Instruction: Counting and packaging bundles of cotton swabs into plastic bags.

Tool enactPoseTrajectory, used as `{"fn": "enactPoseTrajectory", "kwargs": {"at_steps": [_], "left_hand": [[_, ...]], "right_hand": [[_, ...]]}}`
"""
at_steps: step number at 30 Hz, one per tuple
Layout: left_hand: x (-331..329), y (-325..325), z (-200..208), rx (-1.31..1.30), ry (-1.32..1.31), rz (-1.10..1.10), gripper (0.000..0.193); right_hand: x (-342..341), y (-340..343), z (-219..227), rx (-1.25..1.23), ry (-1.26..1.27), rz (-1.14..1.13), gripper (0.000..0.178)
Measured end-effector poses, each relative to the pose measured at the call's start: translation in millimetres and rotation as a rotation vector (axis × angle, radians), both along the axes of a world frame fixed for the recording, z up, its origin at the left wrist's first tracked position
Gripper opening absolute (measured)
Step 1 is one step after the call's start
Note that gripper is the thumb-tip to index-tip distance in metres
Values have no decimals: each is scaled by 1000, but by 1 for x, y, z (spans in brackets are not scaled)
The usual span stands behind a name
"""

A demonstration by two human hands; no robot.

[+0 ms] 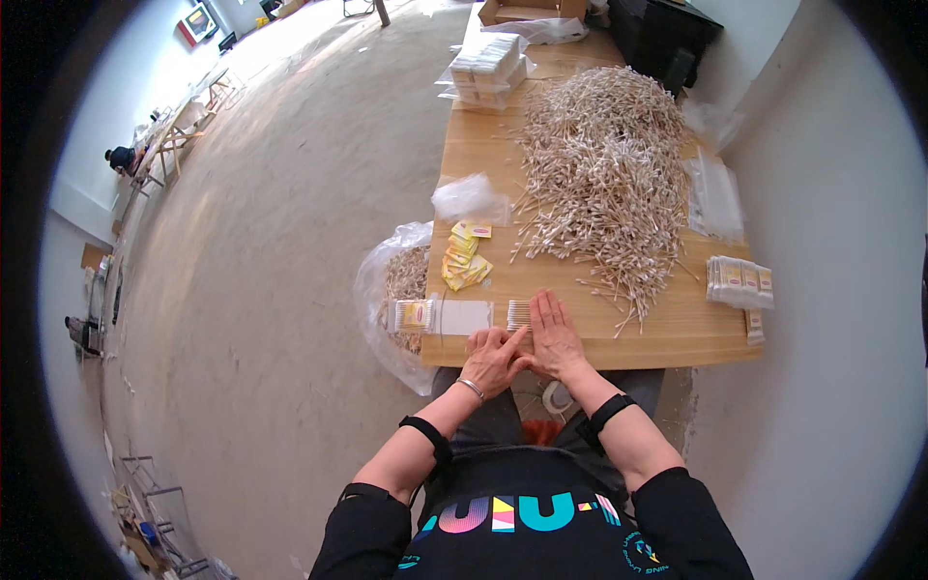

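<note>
At the table's near edge, a short row of cotton swabs [517,314] lies side by side. My right hand [554,338] is flat along the row's right side, fingers straight and together. From the left, my left hand [494,359] reaches to the row's near end, its index finger stretched out and its other fingers partly bent. Neither hand grips anything that I can see. Left of the row is a flat white rectangular piece [467,317]. Beside it, a clear packet with swabs and a yellow label [414,315] sits at the table's left edge.
A big heap of loose cotton swabs [609,164] covers much of the wooden table [483,145]. Yellow cards [464,258] and clear bags [469,198] lie to the left. Filled packets [739,282] are at the right edge. A plastic sack of swabs [404,275] stands beside the table.
</note>
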State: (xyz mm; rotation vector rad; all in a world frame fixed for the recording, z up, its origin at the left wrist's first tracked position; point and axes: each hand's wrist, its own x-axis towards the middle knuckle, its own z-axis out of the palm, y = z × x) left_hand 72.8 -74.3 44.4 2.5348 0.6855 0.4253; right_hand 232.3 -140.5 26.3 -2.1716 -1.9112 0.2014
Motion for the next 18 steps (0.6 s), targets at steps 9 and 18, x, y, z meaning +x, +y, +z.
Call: {"fn": "enactPoseTrajectory", "kwargs": {"at_steps": [9,18], "left_hand": [[2,-1,-3,74,82,-39,59],[6,-1,0,119,112,-20,63]], "right_hand": [[-2,0,-2,28,-92,-15,97],[0,0,0,35,-23,-13,94]]}}
